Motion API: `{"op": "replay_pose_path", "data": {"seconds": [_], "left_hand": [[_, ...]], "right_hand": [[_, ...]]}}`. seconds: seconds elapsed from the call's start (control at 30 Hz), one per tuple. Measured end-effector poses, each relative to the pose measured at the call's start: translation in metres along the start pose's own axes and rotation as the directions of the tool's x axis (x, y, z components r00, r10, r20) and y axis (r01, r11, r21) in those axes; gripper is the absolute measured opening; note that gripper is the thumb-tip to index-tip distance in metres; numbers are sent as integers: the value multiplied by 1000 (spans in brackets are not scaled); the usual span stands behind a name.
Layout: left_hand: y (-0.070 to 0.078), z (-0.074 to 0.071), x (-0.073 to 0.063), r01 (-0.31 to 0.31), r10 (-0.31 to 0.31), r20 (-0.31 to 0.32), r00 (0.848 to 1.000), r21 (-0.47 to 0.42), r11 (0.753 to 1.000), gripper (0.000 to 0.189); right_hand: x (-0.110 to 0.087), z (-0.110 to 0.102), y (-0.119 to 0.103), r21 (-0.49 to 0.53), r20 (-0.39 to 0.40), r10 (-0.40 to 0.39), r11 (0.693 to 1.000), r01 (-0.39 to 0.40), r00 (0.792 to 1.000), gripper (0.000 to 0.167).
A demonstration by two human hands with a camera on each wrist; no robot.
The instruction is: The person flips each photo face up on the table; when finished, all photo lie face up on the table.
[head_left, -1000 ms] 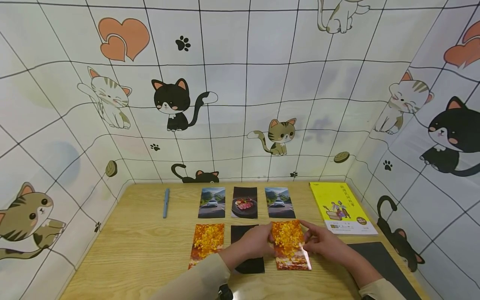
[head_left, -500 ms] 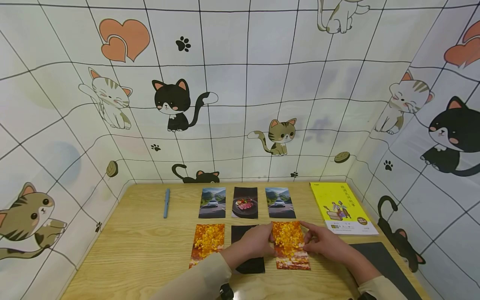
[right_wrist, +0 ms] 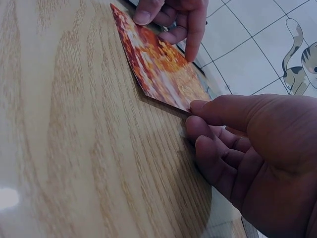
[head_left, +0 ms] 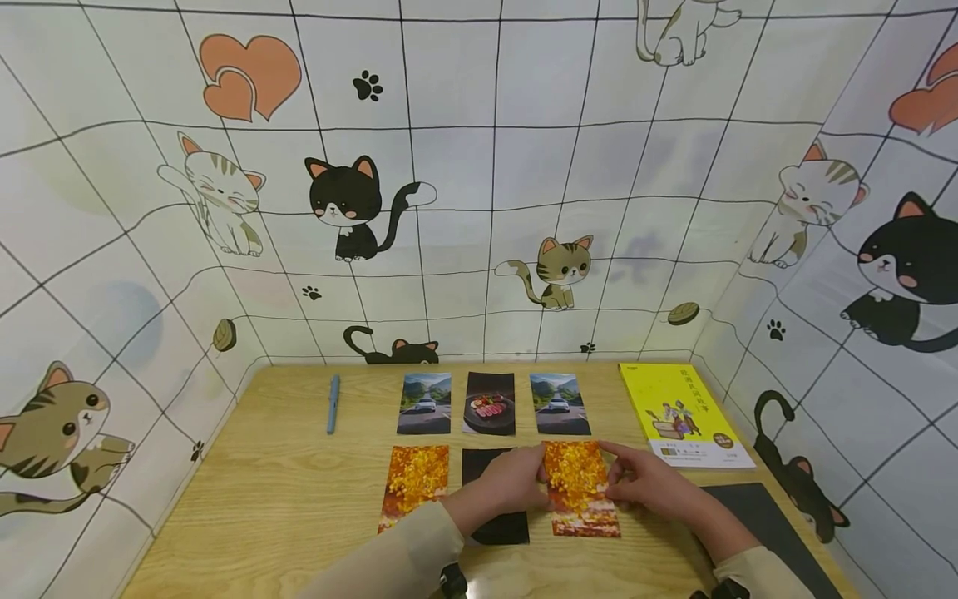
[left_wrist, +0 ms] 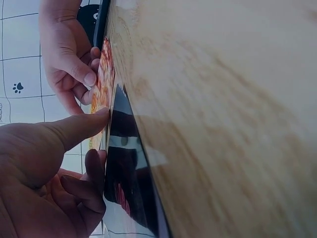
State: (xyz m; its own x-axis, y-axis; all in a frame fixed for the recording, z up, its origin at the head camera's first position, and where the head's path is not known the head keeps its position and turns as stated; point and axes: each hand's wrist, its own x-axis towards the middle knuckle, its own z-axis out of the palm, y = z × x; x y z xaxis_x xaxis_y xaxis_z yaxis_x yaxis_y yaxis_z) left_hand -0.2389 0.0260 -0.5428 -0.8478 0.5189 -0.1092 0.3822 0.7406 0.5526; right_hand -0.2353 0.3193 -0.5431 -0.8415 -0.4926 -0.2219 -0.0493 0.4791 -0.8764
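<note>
In the head view an orange photo card [head_left: 576, 489] with golden autumn leaves is at the front right of the middle, between my two hands. My left hand [head_left: 511, 484] pinches its left edge, the forearm crossing over a dark photo card [head_left: 500, 532]. At the opposite edge my right hand [head_left: 654, 484] holds the card between thumb and fingers. The right wrist view has the thumb [right_wrist: 218, 110] on the card's corner, with the card's near edge just over the wood. A matching orange card [head_left: 414, 478] lies further left, partly behind my left sleeve.
Behind, in a row, lie a car photo [head_left: 424, 405], a food photo [head_left: 490, 405] and another car photo [head_left: 559, 405]. A blue pen [head_left: 333, 405] is at the left. On the right are a yellow book [head_left: 681, 412] and a dark grey sheet [head_left: 763, 528]. Cat-print cloth walls surround the table [head_left: 284, 499].
Over the last second the orange card's near edge has tipped slightly and its bright glare has gone. Both hands stay at its sides, nearly still.
</note>
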Motion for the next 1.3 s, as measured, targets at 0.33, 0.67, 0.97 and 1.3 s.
{"op": "replay_pose_path", "data": {"seconds": [0.33,0.67,0.97,1.3], "left_hand": [[-1,-1,-2,15,-13,23,1000,-58,998,76],[2,-7,-6,3,-2,18,1000,-36,999,45],[-1,-5,-1,-10,11,23,1000,-11,1000,42],[-10,-2,2,-3,3,-1,1000,-104,995,40]], "right_hand": [[-3,3,-2,17,-2,-4,1000,4,1000,80],[-6,8,-10,-17,-26,10,1000,-11,1000,79],[-5,8,-9,-33,-39,39,999,-40,998,76],[-5,7,-10,-12,-12,29,1000,-29,1000,78]]}}
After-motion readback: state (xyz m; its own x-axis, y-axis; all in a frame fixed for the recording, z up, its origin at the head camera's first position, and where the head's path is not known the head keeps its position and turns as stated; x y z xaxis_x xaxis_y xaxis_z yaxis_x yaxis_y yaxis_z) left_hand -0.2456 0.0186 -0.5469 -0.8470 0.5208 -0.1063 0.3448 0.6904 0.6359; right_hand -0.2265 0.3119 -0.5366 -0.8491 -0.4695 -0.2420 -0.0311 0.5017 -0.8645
